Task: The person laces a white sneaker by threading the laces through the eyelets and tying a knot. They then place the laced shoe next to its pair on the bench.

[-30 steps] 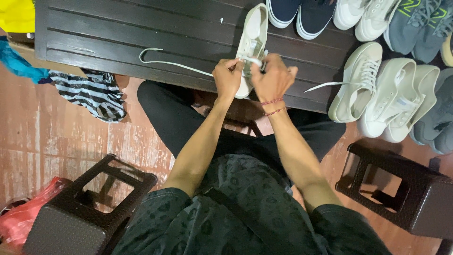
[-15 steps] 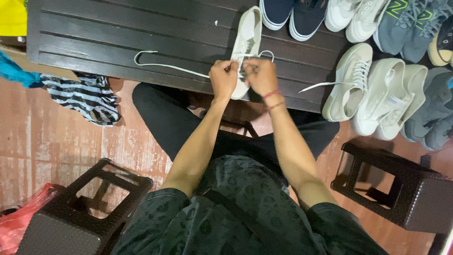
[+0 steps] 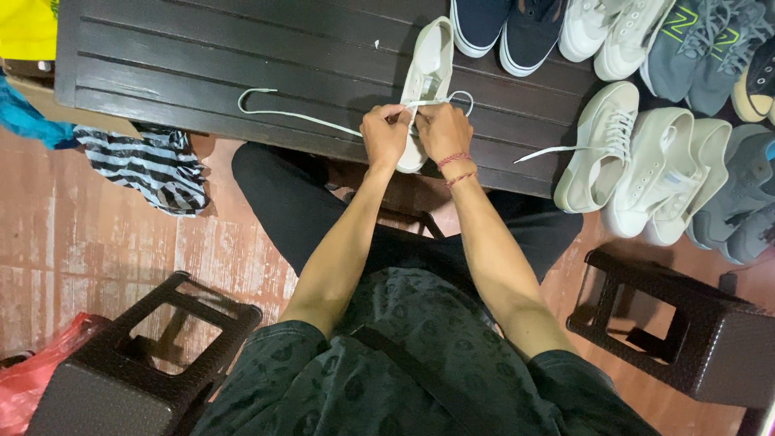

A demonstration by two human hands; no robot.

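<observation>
Head view: left hand (image 3: 384, 134) and right hand (image 3: 443, 132) have fingers pinched on a white shoelace (image 3: 299, 117) over a white sneaker (image 3: 428, 77) on the dark worktop (image 3: 202, 56); more shoes (image 3: 646, 153) lie at 3 o'clock.

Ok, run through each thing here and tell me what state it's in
White sneaker: on its side on the dark table, partly laced.
White lace: loose end trailing left.
Left hand: fingers pinching the lace.
Right hand: fingers pinching the lace.
Second white sneaker: lace loose.
Striped cloth: crumpled.
</observation>
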